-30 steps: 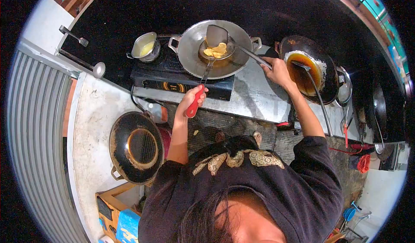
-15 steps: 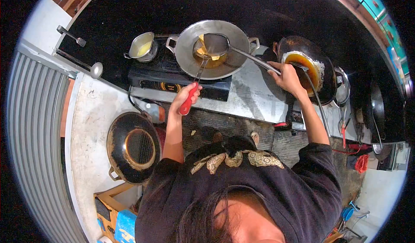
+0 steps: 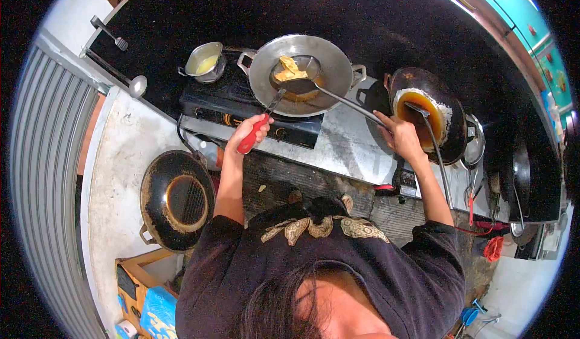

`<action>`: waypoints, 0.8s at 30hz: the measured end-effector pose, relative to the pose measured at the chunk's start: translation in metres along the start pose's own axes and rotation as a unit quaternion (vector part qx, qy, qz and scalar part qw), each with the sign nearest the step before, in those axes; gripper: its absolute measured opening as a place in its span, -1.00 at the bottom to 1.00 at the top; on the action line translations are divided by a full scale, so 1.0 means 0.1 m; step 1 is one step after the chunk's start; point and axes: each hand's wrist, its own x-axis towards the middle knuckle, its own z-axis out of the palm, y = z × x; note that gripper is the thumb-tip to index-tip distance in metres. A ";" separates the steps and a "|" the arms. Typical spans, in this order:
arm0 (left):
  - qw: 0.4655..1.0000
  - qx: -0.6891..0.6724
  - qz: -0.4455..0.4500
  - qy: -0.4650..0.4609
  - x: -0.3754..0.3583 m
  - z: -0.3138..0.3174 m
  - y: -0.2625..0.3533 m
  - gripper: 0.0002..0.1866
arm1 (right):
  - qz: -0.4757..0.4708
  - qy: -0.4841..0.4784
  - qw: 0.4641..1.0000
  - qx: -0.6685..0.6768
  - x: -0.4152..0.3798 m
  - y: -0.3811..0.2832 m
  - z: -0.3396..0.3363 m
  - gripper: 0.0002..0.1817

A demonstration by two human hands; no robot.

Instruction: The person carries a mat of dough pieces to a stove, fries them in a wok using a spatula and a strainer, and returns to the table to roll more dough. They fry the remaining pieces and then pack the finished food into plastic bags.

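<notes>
My left hand [image 3: 239, 132] is closed around a red-handled utensil [image 3: 252, 137]. Its metal shank reaches over the near rim of the silver wok [image 3: 335, 52], and its exact tip shape is hard to make out. In my right hand [image 3: 401, 138] is the long metal handle of a skimmer [image 3: 350, 106]. The skimmer's dark round head is inside the wok, above brownish oil [image 3: 302, 97]. A folded yellow piece of food [image 3: 291, 68] lies on the skimmer head. The wok sits on a black gas stove [image 3: 241, 109].
A small pot [image 3: 212, 73] with yellow liquid stands left of the wok. On the right, a dark wok [image 3: 423, 76] holds brown oil and a ladle [image 3: 436, 135]. Another black wok [image 3: 158, 188] rests on the left counter [image 3: 115, 176]. Several utensils hang at the right.
The skimmer head has turned and dropped toward the near side, with the yellow food now lying on it. The red-handled utensil has drawn back slightly. The whole view has shifted.
</notes>
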 end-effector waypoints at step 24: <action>0.970 0.231 0.021 0.075 -0.52 0.30 -0.35 -0.64 | 0.098 0.111 0.989 -0.002 0.52 0.18 0.40 -0.56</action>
